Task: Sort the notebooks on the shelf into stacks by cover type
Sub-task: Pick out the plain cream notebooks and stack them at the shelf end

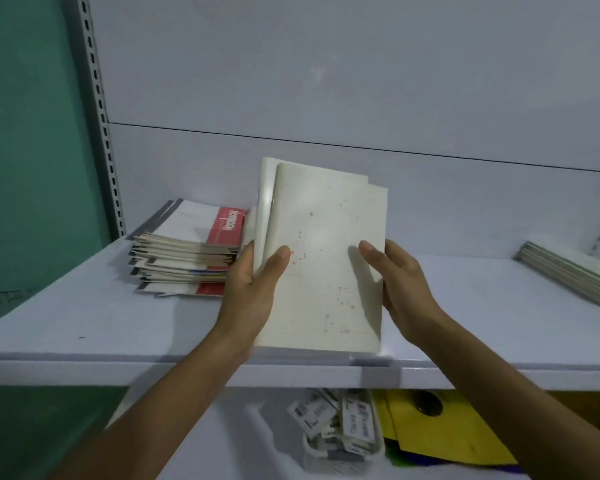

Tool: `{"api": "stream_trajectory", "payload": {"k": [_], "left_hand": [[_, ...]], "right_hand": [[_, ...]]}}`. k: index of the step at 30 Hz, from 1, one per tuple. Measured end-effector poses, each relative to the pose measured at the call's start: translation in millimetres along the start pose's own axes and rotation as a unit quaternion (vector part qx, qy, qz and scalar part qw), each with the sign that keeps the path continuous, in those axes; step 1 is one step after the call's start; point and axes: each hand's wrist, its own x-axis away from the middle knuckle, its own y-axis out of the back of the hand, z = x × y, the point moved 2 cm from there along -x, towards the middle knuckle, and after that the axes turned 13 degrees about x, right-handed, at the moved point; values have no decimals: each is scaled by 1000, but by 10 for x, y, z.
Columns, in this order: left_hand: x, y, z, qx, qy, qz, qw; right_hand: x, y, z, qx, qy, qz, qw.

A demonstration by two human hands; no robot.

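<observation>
I hold a few pale cream notebooks (326, 258) upright over the middle of the white shelf (84, 323), their bottom edges near its front lip. The front cover is speckled with small reddish marks. My left hand (253, 289) grips their left edge, thumb across the front cover. My right hand (395, 289) holds the right edge, thumb on the cover and fingers behind. A stack of white-and-red cover notebooks (187, 251) lies at the back left of the shelf. A smaller stack of pale notebooks (572, 271) lies at the far right.
A slotted metal upright (101, 133) and a green wall (25, 133) bound the shelf on the left. On the level below sit a small basket of white labelled items (340, 424) and yellow packets (440, 431).
</observation>
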Motion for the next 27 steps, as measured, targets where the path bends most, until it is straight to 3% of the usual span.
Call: {"api": "stream_trajectory", "payload": {"k": [5, 16, 27], "left_hand": [[168, -1039, 311, 21, 20, 32, 999], [986, -3448, 1063, 52, 77, 166, 982], [864, -4600, 1345, -7, 103, 238, 966]], "right_hand": [[449, 1046, -217, 28, 0, -18, 999], [1347, 3468, -687, 22, -50, -188, 981], [1115, 4560, -1050, -7, -92, -242, 966]]}}
